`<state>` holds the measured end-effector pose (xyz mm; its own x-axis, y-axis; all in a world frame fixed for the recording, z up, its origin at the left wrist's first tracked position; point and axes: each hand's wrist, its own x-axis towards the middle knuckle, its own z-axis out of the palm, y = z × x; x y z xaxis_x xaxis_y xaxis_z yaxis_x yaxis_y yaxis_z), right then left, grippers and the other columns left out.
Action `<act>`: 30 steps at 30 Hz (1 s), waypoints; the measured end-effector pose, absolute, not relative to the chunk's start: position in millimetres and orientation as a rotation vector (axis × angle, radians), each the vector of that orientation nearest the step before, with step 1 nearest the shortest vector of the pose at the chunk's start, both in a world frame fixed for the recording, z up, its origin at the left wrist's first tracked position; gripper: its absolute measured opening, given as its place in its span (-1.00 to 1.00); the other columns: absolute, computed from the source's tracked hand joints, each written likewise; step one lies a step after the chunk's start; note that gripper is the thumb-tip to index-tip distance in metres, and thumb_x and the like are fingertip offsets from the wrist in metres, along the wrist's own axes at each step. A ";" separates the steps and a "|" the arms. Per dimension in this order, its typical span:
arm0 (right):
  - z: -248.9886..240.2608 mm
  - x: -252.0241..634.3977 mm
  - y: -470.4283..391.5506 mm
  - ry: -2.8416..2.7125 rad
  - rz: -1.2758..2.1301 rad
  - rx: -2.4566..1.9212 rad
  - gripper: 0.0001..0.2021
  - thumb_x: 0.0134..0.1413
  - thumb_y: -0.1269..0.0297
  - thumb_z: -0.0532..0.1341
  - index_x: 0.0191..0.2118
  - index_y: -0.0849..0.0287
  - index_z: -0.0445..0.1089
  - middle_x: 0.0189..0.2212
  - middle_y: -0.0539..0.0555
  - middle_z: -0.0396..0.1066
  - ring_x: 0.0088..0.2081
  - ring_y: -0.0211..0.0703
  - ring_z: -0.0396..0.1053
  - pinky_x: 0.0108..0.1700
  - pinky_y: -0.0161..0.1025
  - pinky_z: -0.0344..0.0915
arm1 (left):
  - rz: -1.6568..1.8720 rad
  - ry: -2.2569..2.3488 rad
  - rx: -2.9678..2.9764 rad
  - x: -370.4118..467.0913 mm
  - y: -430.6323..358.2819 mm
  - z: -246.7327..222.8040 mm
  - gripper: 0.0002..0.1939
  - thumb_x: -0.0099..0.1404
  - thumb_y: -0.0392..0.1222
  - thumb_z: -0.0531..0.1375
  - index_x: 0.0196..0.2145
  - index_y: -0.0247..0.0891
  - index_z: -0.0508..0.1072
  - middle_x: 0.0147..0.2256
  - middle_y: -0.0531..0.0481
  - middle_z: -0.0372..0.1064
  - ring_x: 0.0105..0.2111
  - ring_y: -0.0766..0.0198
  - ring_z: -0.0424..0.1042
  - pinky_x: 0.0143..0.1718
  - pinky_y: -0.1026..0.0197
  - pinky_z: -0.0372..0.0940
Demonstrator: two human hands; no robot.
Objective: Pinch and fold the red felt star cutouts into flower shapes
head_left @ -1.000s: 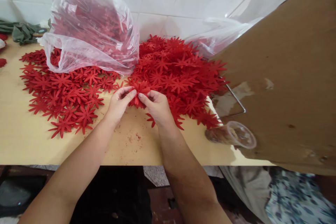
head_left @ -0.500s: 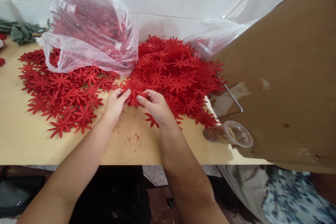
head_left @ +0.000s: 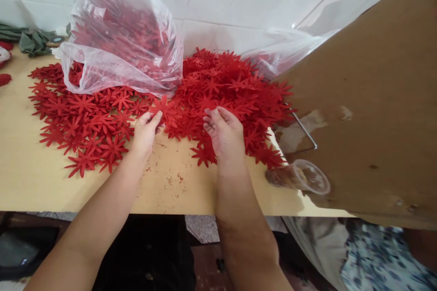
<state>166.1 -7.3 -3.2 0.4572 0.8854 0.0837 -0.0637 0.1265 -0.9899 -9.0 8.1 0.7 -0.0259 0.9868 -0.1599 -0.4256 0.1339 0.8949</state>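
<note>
A red flower-shaped cutout (head_left: 166,110) with long narrow petals is pinched between the thumb and fingers of my left hand (head_left: 146,129). It is held in front of the gap between two heaps of similar cutouts. My right hand (head_left: 227,132) is apart from it, at the front of the right heap (head_left: 232,86). Its fingers are curled in near the thumb, and whether a cutout is between them is unclear against the red behind. The left heap (head_left: 83,118) spreads flat on the table, to the left of my left hand.
A clear plastic bag (head_left: 126,41) full of red cutouts stands behind the left heap. A plastic cup (head_left: 297,176) lies on its side beside a large brown board (head_left: 368,100) at right. Dark green cloth (head_left: 36,42) lies far left. Red crumbs dot the table (head_left: 164,195).
My right hand has let go of the flower-shaped cutout and moved right, over the front of the right heap. My left hand keeps the cutout and has shifted slightly left.
</note>
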 end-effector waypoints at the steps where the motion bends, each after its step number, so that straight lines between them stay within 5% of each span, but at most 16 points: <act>1: -4.5 168.1 -5.9 -0.833 0.711 -1.309 -0.51 -0.24 0.01 0.26 -0.14 0.09 0.23 -0.16 0.12 0.31 -0.19 -0.18 0.34 -0.19 -0.17 0.33 | 1.303 0.984 0.789 -6.7 6.2 1.2 -0.83 0.01 -0.15 0.24 -0.53 -0.26 0.31 -0.59 0.17 0.24 -0.60 0.50 0.20 -0.53 0.38 0.11; 5: -2.2 156.9 -9.7 -1.036 0.408 -1.376 -0.47 -0.17 -0.03 0.22 -0.05 0.10 0.26 0.02 0.20 0.21 0.04 -0.08 0.22 -0.04 -0.08 0.26 | 1.287 0.942 0.915 2.2 0.4 0.9 -0.90 0.04 -0.21 0.21 -0.51 -0.27 0.36 -0.57 0.14 0.30 -0.53 0.46 0.26 -0.35 0.32 0.21; 10: 5.0 125.8 -19.2 -1.237 0.998 -1.204 -0.63 -0.24 -0.05 0.26 -0.36 0.15 0.39 -0.40 0.05 0.43 -0.34 -0.22 0.36 -0.21 -0.20 0.32 | 1.289 0.941 1.008 5.0 0.7 -1.8 -0.91 0.03 -0.23 0.21 -0.46 -0.29 0.39 -0.48 0.09 0.38 -0.44 0.42 0.31 -0.26 0.28 0.21; 17: 10.8 125.4 -22.9 -1.162 1.000 -1.280 -0.65 -0.29 0.00 0.30 -0.61 0.19 0.26 -0.71 -0.13 0.17 -0.65 -0.43 0.06 -0.56 -0.37 0.07 | 1.260 0.919 0.972 7.3 -5.0 7.4 -0.86 -0.01 -0.24 0.23 -0.45 -0.30 0.36 -0.44 0.08 0.37 -0.43 0.44 0.30 -0.28 0.31 0.22; 30: 13.7 133.4 -23.1 -1.276 1.103 -1.209 -0.64 -0.26 -0.04 0.27 -0.58 0.19 0.27 -0.68 -0.12 0.18 -0.62 -0.42 0.07 -0.54 -0.37 0.04 | 1.274 0.906 0.757 2.0 -1.6 5.9 -0.86 -0.02 -0.27 0.22 -0.53 -0.29 0.28 -0.57 0.15 0.25 -0.61 0.52 0.17 -0.53 0.40 0.12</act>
